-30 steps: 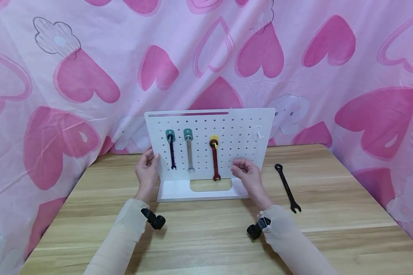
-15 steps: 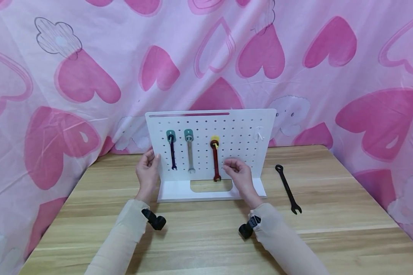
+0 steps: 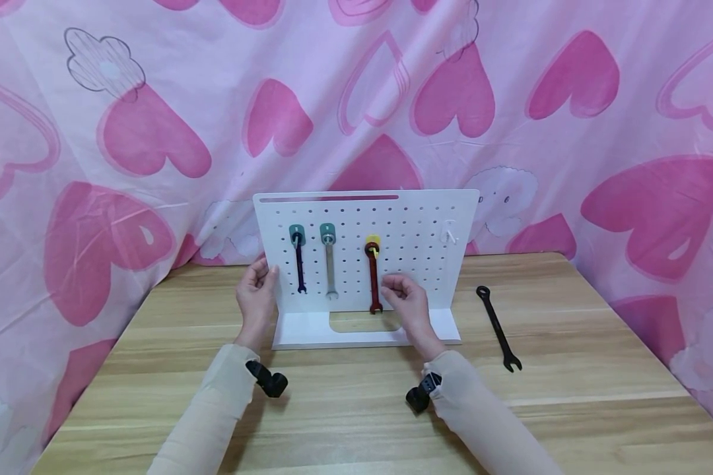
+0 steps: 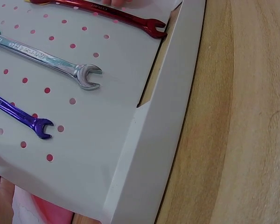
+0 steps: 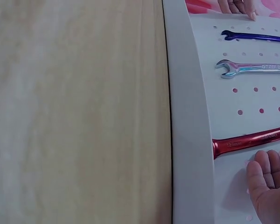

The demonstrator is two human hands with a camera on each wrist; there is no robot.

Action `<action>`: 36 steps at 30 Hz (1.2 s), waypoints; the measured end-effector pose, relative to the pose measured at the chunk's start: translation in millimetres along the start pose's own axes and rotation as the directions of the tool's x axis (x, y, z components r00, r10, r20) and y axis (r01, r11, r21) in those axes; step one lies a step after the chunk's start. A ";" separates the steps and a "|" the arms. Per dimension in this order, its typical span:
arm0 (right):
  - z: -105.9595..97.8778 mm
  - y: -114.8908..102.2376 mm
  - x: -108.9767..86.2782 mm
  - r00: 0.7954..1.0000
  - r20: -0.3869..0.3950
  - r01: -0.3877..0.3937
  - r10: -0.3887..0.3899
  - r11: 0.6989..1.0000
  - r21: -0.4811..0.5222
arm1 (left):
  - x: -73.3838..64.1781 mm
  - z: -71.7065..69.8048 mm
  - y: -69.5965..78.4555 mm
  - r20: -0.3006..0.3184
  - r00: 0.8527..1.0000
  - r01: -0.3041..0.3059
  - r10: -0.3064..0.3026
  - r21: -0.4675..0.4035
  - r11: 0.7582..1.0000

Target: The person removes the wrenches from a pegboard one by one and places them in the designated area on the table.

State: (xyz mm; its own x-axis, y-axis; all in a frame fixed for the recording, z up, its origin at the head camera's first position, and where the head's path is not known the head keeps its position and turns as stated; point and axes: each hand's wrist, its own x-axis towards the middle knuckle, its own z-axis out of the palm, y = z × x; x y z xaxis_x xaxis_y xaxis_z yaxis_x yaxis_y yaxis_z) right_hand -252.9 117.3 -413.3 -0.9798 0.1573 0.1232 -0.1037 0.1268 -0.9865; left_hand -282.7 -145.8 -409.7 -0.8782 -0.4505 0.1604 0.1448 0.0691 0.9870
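A white pegboard (image 3: 347, 280) stands upright on its base. My left hand (image 3: 254, 300) holds its left edge, thumb in front and fingers partly hidden behind. A red combination wrench (image 3: 373, 280) hangs from a yellow hook. Just right of its lower half is my right hand (image 3: 410, 305), fingers loosely bent and nothing in the palm; whether the thumb touches the wrench I cannot tell. Further left, a small blue-purple wrench (image 4: 18, 113) and a silver wrench (image 4: 46, 58) hang from green hooks, open ends down.
On the wooden table (image 3: 344, 409), a black combination wrench (image 3: 498, 326) lies right of the board. A white hook (image 3: 449, 234) with nothing on it sits at the board's upper right. A pink heart-patterned curtain (image 3: 214, 99) hangs behind the table.
My right hand has moved left across the front of the board, up close to the red wrench. The left hand stays at the board's edge.
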 end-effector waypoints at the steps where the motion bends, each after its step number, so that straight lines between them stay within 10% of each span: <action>1: 0.5 0.4 0.1 1.000 0.000 0.000 0.000 1.000 0.001 | 0.2 0.1 0.2 -0.001 1.000 0.003 -0.003 -0.002 1.000; 36: 19.6 7.8 -0.9 0.999 -0.051 0.011 -0.009 1.000 0.025 | -1.3 -0.1 1.9 0.009 1.000 0.019 -0.019 -0.009 1.000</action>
State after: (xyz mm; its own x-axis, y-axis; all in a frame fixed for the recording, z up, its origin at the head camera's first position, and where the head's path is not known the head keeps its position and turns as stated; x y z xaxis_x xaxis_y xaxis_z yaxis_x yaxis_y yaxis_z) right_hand -256.2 99.0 -423.2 -0.9687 0.2063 0.1379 -0.1184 0.1040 -0.9875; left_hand -281.2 -145.3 -408.0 -0.8850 -0.4436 0.1415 0.1320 0.0526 0.9899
